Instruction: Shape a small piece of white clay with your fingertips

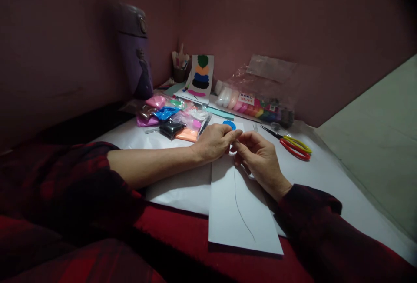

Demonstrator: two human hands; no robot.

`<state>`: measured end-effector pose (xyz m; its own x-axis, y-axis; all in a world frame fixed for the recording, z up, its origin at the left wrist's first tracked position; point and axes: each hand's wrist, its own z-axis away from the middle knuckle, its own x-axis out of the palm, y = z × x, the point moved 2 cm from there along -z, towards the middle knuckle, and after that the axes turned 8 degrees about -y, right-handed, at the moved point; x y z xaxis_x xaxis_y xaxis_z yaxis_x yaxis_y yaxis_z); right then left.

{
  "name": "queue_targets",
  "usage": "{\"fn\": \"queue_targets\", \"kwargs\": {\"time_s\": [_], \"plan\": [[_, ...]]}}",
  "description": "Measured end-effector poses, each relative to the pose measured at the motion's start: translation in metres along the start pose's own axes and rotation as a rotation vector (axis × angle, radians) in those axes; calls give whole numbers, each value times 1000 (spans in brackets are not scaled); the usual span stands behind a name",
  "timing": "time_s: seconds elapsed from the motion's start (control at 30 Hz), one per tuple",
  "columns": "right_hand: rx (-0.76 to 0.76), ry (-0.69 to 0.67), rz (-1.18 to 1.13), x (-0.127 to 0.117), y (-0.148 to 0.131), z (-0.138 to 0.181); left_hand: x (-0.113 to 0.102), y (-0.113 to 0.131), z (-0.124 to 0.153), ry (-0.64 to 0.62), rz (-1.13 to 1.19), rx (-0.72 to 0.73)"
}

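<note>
My left hand (215, 144) and my right hand (259, 157) meet over the upper part of a white sheet (228, 218), fingertips touching. Both have their fingers pinched closed, and whatever is between them is hidden or too small to make out. Just beyond the fingertips, a flat blue clay shape (230, 124) lies on the sheet. A thin curved line (238, 204) drawn on the paper runs from under my right hand toward the sheet's near edge. To the right of my right hand lie scissors (295, 147) with red and yellow handles.
Left of the sheet is a pile of coloured clay packets (167, 113). Behind stand a purple bottle (135, 57), a cup of tools (180, 68) and a card with coloured clay shapes (202, 76). A plastic bag of clay (247, 100) lies near the wall (293, 22).
</note>
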<state>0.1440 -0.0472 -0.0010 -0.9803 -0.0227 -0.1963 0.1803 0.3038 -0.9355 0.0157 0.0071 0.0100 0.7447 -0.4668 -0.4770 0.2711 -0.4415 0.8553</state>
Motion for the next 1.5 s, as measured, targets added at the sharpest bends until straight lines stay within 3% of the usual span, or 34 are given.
{"fn": "queue_targets", "kwargs": {"time_s": [1.5], "plan": [[7,-3,6,0,0,0,0,3,1,13,-42,-35]]}}
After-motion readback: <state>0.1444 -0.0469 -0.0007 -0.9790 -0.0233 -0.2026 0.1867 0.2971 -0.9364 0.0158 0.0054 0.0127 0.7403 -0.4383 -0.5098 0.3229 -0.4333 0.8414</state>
